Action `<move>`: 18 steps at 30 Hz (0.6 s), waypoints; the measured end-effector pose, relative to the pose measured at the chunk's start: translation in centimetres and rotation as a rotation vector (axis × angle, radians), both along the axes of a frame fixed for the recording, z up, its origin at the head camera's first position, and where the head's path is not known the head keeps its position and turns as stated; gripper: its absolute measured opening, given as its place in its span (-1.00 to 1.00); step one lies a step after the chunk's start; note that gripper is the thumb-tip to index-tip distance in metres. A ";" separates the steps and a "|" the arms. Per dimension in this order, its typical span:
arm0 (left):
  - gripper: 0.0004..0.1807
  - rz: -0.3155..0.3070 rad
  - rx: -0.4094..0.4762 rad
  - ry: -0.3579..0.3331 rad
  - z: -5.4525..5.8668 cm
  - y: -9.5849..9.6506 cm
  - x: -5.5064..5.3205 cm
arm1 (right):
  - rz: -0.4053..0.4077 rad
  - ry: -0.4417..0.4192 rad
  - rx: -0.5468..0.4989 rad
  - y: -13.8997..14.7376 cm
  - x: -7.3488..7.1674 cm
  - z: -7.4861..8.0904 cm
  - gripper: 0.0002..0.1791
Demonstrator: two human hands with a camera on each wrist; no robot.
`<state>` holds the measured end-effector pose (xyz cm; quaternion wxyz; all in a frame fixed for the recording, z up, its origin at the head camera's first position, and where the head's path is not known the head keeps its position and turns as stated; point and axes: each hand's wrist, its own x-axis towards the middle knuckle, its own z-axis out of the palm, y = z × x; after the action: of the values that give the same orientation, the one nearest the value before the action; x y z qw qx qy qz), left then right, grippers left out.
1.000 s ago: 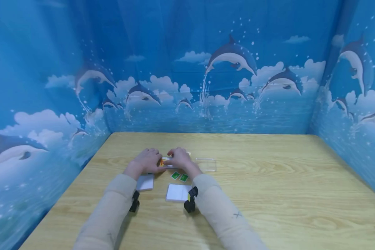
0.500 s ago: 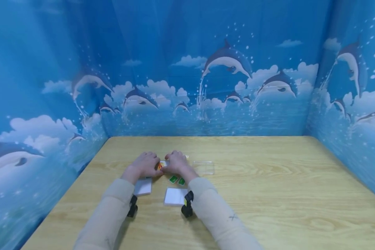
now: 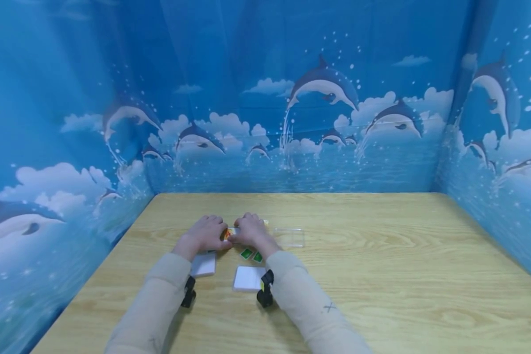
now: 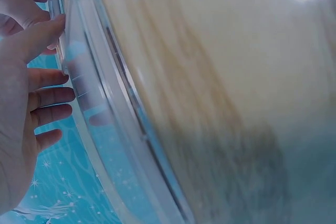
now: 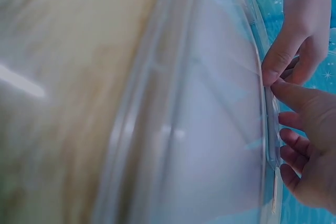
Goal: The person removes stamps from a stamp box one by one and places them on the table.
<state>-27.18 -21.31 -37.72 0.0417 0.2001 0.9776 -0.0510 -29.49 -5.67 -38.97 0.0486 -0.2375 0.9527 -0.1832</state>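
Observation:
A thin clear plastic case [image 3: 230,233] with an orange and yellow picture showing lies between my two hands toward the back left of the table. My left hand [image 3: 205,233] grips its left end, with the thumb along the near edge. On the right part, my right hand [image 3: 250,231] pinches the case and covers much of it. In the right wrist view both thumbs nearly meet on the edge of the clear case [image 5: 272,124]. Two small green cards [image 3: 246,253] lie just in front of the right hand.
A clear plastic tray or lid [image 3: 289,237] lies right of my right hand. Two white flat boxes or stacks, one left [image 3: 203,264] and one in the middle [image 3: 249,279], sit nearer me. A dolphin-print curtain [image 3: 265,98] encloses the wooden table [image 3: 380,265].
My right hand has moved slightly left along the case, closer to the left hand. The head view has tilted a little. In the last half second the hands have hardly moved.

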 end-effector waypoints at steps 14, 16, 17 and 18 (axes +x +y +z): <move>-0.33 0.041 0.029 -0.036 0.1 0.1 0.1 | -0.014 0.016 -0.005 -0.1 -0.1 0.0 -0.46; -0.34 0.048 0.031 -0.039 0.1 0.1 0.1 | -0.012 0.013 -0.007 -0.1 -0.1 0.0 -0.47; -0.33 0.052 0.032 -0.041 0.1 0.1 0.1 | -0.009 0.012 -0.009 -0.1 -0.1 0.0 -0.47; -0.33 0.057 0.032 -0.042 0.1 0.1 0.1 | -0.008 0.008 -0.013 -0.1 -0.1 0.0 -0.48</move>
<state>-27.10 -21.17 -37.67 0.0606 0.1739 0.9824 -0.0300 -29.58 -5.73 -39.00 0.0424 -0.2345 0.9527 -0.1888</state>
